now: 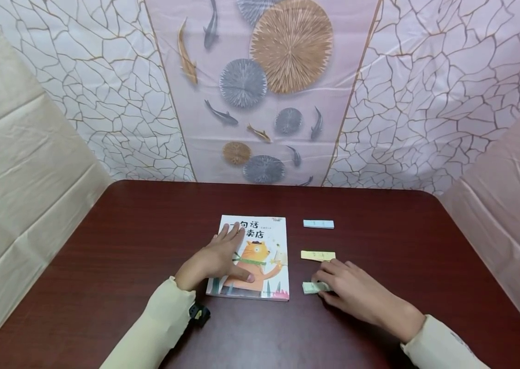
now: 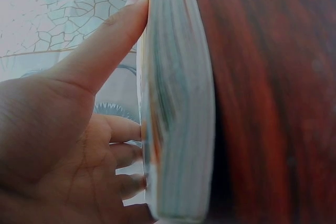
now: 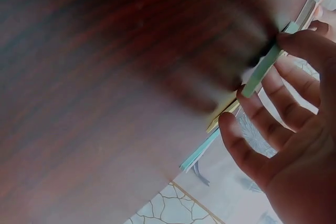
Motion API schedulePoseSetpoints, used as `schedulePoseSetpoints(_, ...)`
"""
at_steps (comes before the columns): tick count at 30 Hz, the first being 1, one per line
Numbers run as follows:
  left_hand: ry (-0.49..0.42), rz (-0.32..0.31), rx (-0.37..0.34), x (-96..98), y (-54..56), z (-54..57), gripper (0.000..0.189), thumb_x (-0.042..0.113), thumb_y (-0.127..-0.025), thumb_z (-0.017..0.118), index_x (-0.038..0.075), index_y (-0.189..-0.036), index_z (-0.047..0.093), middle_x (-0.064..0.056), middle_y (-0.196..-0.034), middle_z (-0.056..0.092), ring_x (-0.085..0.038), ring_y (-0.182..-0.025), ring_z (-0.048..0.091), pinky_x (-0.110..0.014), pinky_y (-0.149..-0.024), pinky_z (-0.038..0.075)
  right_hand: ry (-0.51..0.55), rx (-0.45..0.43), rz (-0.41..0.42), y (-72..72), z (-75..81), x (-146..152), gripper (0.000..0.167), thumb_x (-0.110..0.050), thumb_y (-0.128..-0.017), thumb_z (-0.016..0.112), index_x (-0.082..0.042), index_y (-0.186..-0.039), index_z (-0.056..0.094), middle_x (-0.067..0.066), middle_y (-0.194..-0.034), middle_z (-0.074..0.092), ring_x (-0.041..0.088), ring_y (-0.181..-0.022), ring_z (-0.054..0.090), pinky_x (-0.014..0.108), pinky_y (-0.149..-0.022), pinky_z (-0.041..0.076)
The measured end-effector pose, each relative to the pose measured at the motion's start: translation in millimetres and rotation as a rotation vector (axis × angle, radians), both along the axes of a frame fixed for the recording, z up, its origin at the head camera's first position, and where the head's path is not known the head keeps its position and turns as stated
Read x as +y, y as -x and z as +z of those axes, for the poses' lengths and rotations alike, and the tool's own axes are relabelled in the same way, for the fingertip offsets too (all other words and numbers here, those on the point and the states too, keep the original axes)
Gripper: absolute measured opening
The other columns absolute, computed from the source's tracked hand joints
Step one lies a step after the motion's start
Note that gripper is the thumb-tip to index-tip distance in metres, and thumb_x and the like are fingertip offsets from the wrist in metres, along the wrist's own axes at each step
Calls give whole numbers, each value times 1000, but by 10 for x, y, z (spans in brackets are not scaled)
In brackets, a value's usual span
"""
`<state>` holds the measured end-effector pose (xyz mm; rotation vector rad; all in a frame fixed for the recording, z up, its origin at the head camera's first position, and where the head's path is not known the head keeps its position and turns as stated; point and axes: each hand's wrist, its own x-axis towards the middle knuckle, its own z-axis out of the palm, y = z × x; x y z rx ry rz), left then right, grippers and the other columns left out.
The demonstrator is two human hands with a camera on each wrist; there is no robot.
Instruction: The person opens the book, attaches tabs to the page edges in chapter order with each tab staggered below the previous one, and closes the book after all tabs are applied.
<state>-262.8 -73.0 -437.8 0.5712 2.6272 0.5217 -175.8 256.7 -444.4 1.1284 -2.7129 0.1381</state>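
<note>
A pale printed cloth with gold and grey discs and fish (image 1: pixel 290 51) is hanging along the far side, behind a broad dark red-brown wooden bench (image 1: pixel 98 282). Two cream sleeves (image 1: pixel 156 325) are reaching in from the near left and near right. A white-covered rectangular paperback book with an orange cartoon animal (image 1: pixel 262 256) is lying flat near the middle of the bench.

The left hand (image 1: pixel 218 260) is resting palm-down on the book's left part, its fingers straightening and spreading toward the far edge, its thumb pointing right across the cover. The right hand (image 1: pixel 354 292) is slanting in from the near right, arching over the bench and pinching a small pale-green paper strip pad (image 1: pixel 310 288) between thumb and fingertip.

A small black device (image 1: pixel 199 314) is sitting at the left wrist. Right of the book, three pads are forming a column: the green one nearest, a yellow paper strip pad (image 1: pixel 316 255) just beside the right fingers, and a light-blue paper strip pad (image 1: pixel 318 224) lying farthest.
</note>
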Motion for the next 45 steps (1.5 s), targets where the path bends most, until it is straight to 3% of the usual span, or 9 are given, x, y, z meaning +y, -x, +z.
schedulePoseSetpoints(8, -3, 2, 1, 14, 8, -7, 124, 56, -82, 88, 7, -169, 14, -12, -177, 1, -34, -163, -7, -56, -129, 9, 11, 1, 29, -31, 37, 18, 44, 0, -87, 78, -26, -122, 75, -1, -120, 63, 18, -109, 59, 37, -78, 49)
schedulePoseSetpoints(10, -5, 0, 1, 14, 7, -8, 124, 56, -82, 88, 7, -169, 14, -12, -177, 0, -34, -163, -7, -56, -129, 9, 36, -18, -51, -73, 68, -13, 38, 0, -87, 78, -18, -121, 73, 0, -113, 63, 18, -103, 60, 37, -78, 52)
schedulePoseSetpoints(13, -9, 0, -5, 7, 4, 1, 124, 55, -82, 88, 8, -170, 13, -11, -177, -1, -34, -163, -8, -56, -129, 8, 90, -175, -279, -164, 111, -132, 21, -17, -94, 80, -8, -108, 67, 0, -96, 62, 17, -86, 61, 39, -72, 54)
schedulePoseSetpoints(16, -11, 3, -7, -6, 0, 15, 124, 54, -82, 88, 8, -170, 13, -11, -177, -1, -34, -162, -9, -56, -129, 7, 88, -280, -489, -237, 118, -272, 40, -43, -96, 78, -7, -96, 61, 2, -83, 57, 20, -75, 60, 43, -66, 53)
schedulePoseSetpoints(19, -12, 7, -4, -19, 3, 23, 124, 54, -83, 88, 8, -170, 13, -11, -177, -2, -34, -162, -9, -56, -129, 7, 34, -263, -559, -254, 97, -371, 51, -52, -92, 78, -5, -93, 60, 5, -81, 55, 24, -74, 60, 45, -60, 52)
schedulePoseSetpoints(25, -8, 1, -5, -14, 9, -1, 124, 56, -82, 87, 8, -170, 13, -11, -177, -1, -34, -162, -8, -55, -129, 8, 28, -149, -425, -202, 58, -362, 31, -23, -85, 88, -10, -95, 62, 1, -86, 56, 22, -81, 57, 39, -58, 48)
schedulePoseSetpoints(30, -8, -8, 4, -12, -1, 2, 124, 56, -82, 87, 7, -170, 13, -11, -177, 0, -34, -162, -7, -56, -129, 8, 113, -190, -323, -113, 55, -280, 29, -4, -80, 85, -20, -92, 64, -8, -89, 54, 17, -89, 54, 35, -66, 40)
schedulePoseSetpoints(38, -1, -3, 20, 5, -3, 4, 124, 56, -81, 88, 6, -169, 16, -12, -177, 2, -34, -163, -6, -54, -130, 10, 184, -55, -201, -20, -8, -167, 30, 0, -76, 83, -16, -97, 68, -7, -96, 56, 11, -87, 52, 31, -69, 46)
schedulePoseSetpoints(45, -5, -6, 3, -6, 5, 6, 124, 56, -83, 87, 7, -170, 13, -11, -177, 0, -34, -163, -7, -54, -130, 7, 189, -1, -195, 48, -11, -113, 28, -5, -80, 88, -16, -100, 71, -7, -98, 59, 12, -86, 54, 32, -68, 45)
